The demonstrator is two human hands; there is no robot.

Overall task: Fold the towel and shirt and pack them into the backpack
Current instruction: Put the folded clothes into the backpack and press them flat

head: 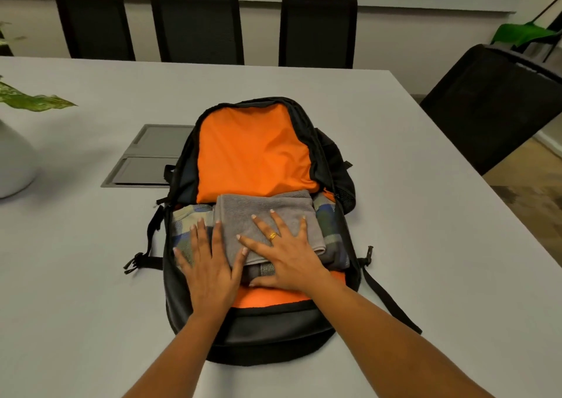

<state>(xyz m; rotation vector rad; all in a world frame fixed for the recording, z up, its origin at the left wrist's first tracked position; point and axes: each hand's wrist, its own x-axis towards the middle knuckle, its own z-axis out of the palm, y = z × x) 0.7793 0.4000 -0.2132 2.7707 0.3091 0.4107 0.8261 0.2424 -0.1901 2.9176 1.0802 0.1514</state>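
Folded grey terry towel [267, 207] sits in the open backpack [258, 332] on top of the plaid shirt [187, 222], long side running across the bag — black shell, slick orange lining, lying flat and lengthwise on the grey table [85, 276]. Left hand [209, 263] presses flat on shirt and towel edge, right hand [287, 259] lies spread flat on the towel — nothing gripped.

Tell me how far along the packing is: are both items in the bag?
Done: the folded blue-and-cream plaid shirt lies in the open black backpack with orange lining, and the folded grey terry towel sits on top of it. In hand: the left hand and right hand press flat on the pile. Still to do: the backpack's flap is open, so closing it remains.
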